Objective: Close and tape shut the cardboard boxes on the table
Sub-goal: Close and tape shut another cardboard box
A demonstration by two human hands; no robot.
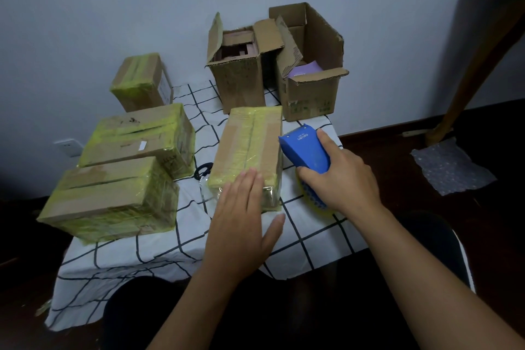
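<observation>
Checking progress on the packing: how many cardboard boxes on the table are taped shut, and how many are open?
Taped-shut cardboard boxes wrapped in yellowish tape: 4
Open brown cardboard boxes: 2
Total: 6

"deli" (upside down) on blue tape dispenser (306, 152)

Head view, angled steeply down, close over table (159, 250)

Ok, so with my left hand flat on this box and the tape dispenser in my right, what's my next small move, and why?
Probably set this taped box aside with the left hand: yellow tape already covers its seam, and the right hand holds the blue dispenser beside it. Two open boxes at the back still need closing.
</observation>
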